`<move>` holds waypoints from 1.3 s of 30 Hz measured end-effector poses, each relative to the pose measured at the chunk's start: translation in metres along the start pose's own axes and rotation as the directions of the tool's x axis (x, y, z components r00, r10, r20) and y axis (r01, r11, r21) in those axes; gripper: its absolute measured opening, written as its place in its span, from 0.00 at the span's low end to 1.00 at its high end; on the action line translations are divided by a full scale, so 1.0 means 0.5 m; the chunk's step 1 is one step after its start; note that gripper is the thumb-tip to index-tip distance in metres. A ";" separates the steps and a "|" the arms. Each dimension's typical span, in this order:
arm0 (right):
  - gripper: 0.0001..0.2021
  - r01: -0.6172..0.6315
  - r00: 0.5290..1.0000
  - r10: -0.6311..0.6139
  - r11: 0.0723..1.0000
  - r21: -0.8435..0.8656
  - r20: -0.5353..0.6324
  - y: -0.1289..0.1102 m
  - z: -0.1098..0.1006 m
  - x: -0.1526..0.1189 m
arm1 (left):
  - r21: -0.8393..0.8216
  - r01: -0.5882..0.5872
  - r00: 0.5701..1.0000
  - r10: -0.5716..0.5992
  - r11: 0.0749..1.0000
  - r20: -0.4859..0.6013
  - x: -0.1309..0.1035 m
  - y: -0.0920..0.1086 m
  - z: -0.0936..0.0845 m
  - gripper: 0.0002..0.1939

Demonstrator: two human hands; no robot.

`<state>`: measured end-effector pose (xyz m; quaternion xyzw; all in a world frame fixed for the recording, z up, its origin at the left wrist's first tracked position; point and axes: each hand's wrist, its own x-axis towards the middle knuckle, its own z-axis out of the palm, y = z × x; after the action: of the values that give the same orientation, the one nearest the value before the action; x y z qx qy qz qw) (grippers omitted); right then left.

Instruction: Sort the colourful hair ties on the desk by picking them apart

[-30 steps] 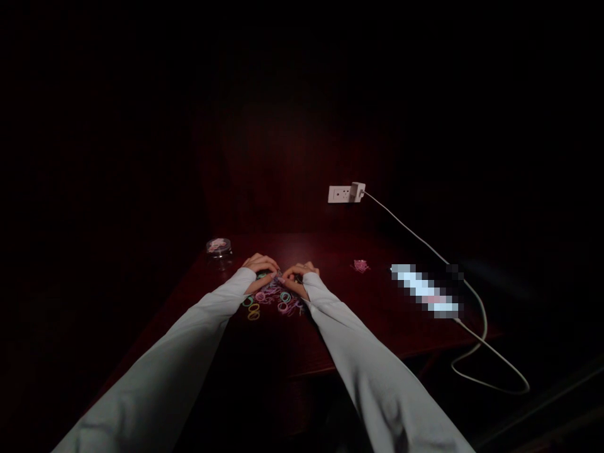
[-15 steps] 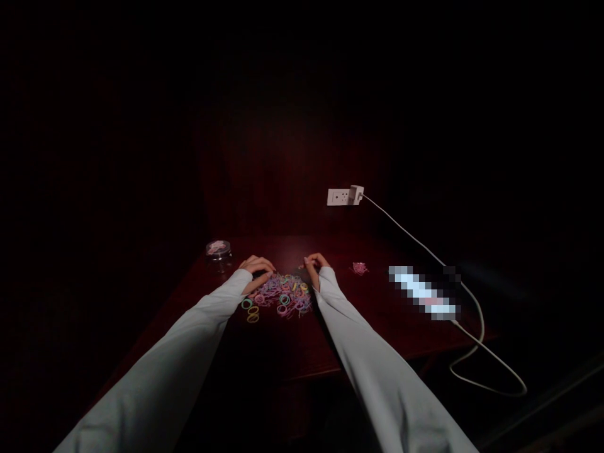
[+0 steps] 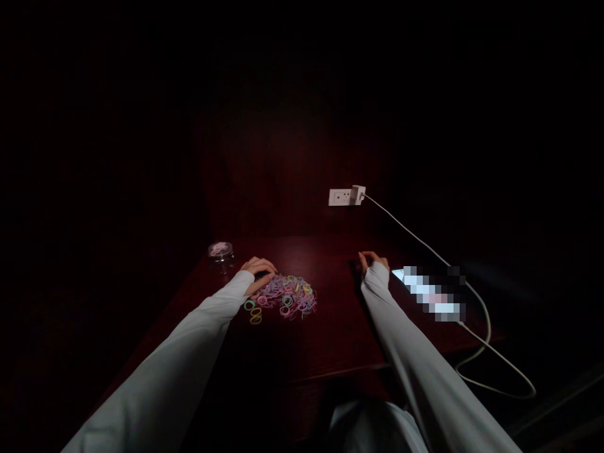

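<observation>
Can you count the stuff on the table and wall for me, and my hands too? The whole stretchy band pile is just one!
Pile of coloured bands: 1
Clear jar: 1
Lit screen: 1
Wall socket: 1
Plug: 1
White cable: 1
Hands, left hand and right hand: 2
Total: 8

Taking the middle of the dark reddish tabletop (image 3: 330,340) as the clock's centre, a clear lidded jar (image 3: 220,253) stands at 10 o'clock, pinkish on top. Between 12 and 1, a white socket plate (image 3: 338,197) sits on the wall (image 3: 283,189), a white charger (image 3: 358,195) plugged into its right end. The pale cable (image 3: 406,229) runs down, looping at 4 o'clock to a lit device (image 3: 397,274) at 3, its screen mostly pixelated.
</observation>
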<state>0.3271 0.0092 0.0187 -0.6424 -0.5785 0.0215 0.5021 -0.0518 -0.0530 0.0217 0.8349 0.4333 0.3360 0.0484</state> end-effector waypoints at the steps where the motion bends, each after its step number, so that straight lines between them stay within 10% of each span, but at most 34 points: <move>1: 0.21 -0.027 1.000 0.027 0.998 -0.049 -0.002 0.002 -0.002 0.002 | -0.002 -0.001 1.000 0.001 1.000 -0.001 0.000 -0.001 0.001 0.12; 15: 0.16 -0.153 0.982 0.179 0.940 -0.305 0.057 -0.029 -0.027 -0.014 | -0.072 0.000 1.000 0.001 0.997 0.012 0.005 -0.036 0.017 0.13; 23: 0.12 0.117 0.993 -0.112 0.983 -0.140 0.043 -0.073 -0.007 -0.037 | -0.168 0.035 0.994 -0.017 0.985 0.107 -0.004 -0.012 0.003 0.33; 29: 0.10 0.495 0.801 -0.540 0.841 0.220 0.259 -0.162 0.028 -0.110 | -0.178 -0.026 0.971 0.068 0.984 0.229 0.007 -0.018 0.004 0.29; 39: 0.06 0.539 0.603 -0.650 0.760 0.364 0.463 -0.236 0.076 -0.173 | -0.170 -0.003 0.966 0.047 0.986 0.254 0.015 -0.021 0.022 0.26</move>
<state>0.1905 -0.0540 0.0310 -0.3255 -0.8758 0.0952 0.3434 -0.0495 -0.0386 0.0132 0.8697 0.3830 0.2608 0.1701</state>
